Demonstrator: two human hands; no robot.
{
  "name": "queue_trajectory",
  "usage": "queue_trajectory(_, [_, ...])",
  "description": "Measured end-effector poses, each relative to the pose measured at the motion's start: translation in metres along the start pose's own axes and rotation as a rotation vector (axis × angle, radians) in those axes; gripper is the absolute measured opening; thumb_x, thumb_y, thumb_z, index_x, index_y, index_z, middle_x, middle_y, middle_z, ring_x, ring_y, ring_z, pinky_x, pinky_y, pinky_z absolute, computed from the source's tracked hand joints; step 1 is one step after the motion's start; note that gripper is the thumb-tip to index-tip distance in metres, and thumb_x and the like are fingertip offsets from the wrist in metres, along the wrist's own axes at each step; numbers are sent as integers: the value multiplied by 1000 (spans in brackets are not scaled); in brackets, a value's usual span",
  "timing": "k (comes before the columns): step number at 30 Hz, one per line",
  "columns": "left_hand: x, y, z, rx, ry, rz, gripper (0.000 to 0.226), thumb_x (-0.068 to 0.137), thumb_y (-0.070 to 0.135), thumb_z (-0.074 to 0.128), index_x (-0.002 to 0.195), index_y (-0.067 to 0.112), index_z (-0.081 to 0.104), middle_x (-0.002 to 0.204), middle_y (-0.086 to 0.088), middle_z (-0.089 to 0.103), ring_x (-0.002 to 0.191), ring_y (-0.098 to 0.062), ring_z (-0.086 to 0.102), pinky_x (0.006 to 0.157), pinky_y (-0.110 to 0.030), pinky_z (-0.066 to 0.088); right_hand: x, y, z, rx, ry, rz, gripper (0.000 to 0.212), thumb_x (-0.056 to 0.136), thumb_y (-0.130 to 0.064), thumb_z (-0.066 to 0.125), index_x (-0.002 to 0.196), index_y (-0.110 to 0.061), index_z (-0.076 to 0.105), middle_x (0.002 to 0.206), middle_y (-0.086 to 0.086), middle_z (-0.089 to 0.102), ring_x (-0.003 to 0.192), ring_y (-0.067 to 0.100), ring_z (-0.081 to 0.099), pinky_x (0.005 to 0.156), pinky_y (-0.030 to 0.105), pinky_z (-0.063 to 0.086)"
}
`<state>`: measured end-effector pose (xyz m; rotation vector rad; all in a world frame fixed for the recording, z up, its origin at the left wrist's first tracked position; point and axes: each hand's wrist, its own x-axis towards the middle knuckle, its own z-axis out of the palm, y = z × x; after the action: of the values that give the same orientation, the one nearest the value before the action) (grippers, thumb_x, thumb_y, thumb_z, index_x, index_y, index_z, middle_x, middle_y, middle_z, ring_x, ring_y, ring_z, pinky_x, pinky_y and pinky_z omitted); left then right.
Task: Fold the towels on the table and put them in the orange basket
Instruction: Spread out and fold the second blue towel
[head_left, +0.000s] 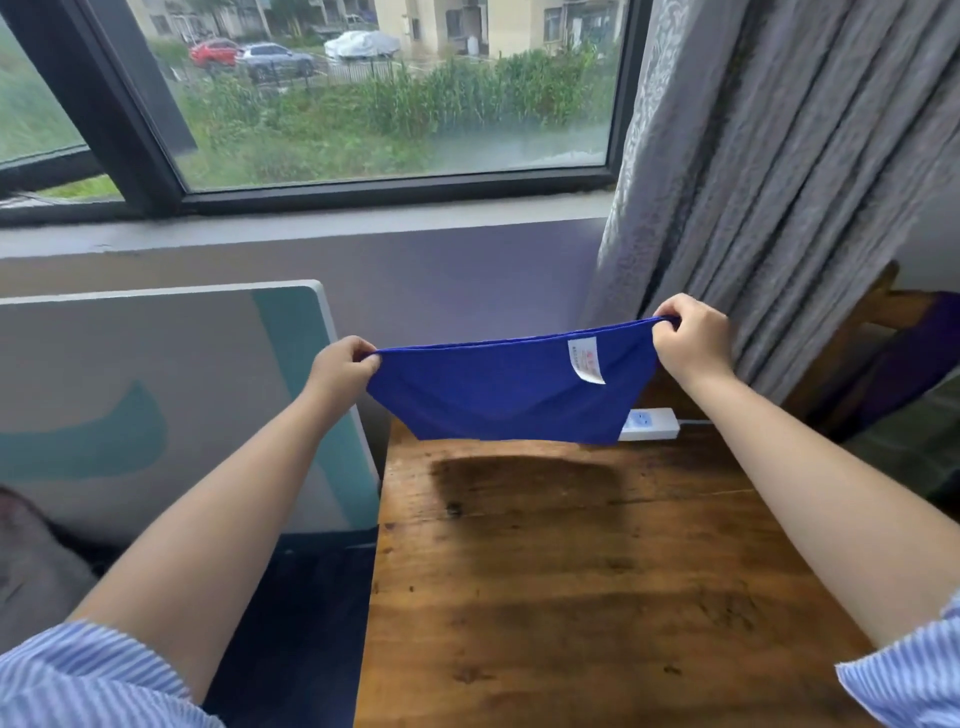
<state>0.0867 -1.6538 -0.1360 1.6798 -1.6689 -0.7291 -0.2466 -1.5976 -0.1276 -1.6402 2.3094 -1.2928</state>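
Note:
A blue towel with a white label near its right side hangs in the air above the far end of the wooden table. It looks doubled over, with two edges running along the top. My left hand pinches its upper left corner. My right hand pinches its upper right corner, a little higher. The towel sags between them and throws a shadow on the table. No orange basket is in view.
A white power strip lies at the table's far edge, partly behind the towel. A white and teal board leans left of the table. Grey curtains hang at the right, beside a window. A wooden chair stands at far right.

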Motion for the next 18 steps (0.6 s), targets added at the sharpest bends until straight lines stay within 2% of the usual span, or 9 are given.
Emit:
queue_trajectory(3, [-1, 4, -7, -99, -50, -8, 12, 86, -2, 48, 83, 1, 59, 64, -5, 47, 68, -22, 42, 59, -27, 34, -4, -3, -10, 15, 44, -22, 24, 75, -4, 42, 79, 9, 61, 77, 24, 61, 73, 33, 51, 59, 28, 27])
queue_trajectory(5, [0, 7, -9, -168, -63, -36, 22, 85, -4, 48, 66, 5, 55, 59, -6, 42, 57, -17, 37, 53, -25, 29, -4, -6, -13, 19, 53, -23, 30, 71, -11, 38, 75, 10, 59, 69, 21, 56, 67, 27, 43, 58, 27, 26])
queue_trajectory(7, [1, 8, -8, -172, -64, -78, 30, 84, -3, 49, 57, 12, 49, 56, -7, 35, 52, -17, 30, 49, -24, 24, -5, -6, -12, -2, 48, -7, 25, 74, -8, 42, 72, 11, 57, 67, 25, 56, 65, 26, 42, 57, 28, 25])
queue_trajectory(9, [3, 5, -3, -113, -84, -131, 30, 82, 0, 50, 55, 12, 48, 55, -6, 30, 51, -18, 26, 48, -22, 22, -5, -1, -8, -33, 11, 30, 18, 76, -1, 45, 71, 11, 57, 68, 28, 55, 66, 33, 45, 56, 28, 26])
queue_trajectory(12, [8, -10, 13, 7, -129, -211, 21, 82, 3, 51, 62, 10, 54, 59, -5, 38, 53, -17, 34, 49, -22, 31, -9, 16, 8, -93, -105, 96, 16, 77, 0, 45, 76, 8, 60, 77, 29, 60, 78, 40, 54, 61, 32, 36])
queue_trajectory(14, [10, -29, 32, 100, -150, -245, 13, 82, 5, 50, 72, 8, 58, 67, -7, 48, 61, -21, 44, 57, -27, 44, -17, 33, 26, -151, -210, 142, 17, 78, -2, 46, 81, 3, 62, 86, 27, 63, 84, 39, 57, 65, 33, 42])
queue_trajectory(16, [12, -52, 53, 192, -164, -252, 14, 83, 6, 48, 81, 7, 62, 79, -9, 56, 75, -27, 52, 72, -33, 49, -27, 52, 47, -215, -305, 158, 18, 80, -2, 46, 86, -3, 62, 93, 22, 64, 88, 36, 56, 64, 30, 39])
queue_trajectory(18, [13, -74, 76, 286, -165, -254, 18, 85, 8, 48, 92, 6, 64, 91, -13, 62, 83, -29, 57, 76, -32, 47, -38, 72, 69, -303, -381, 158, 21, 81, -1, 46, 93, -6, 62, 102, 18, 64, 94, 34, 55, 65, 27, 36])
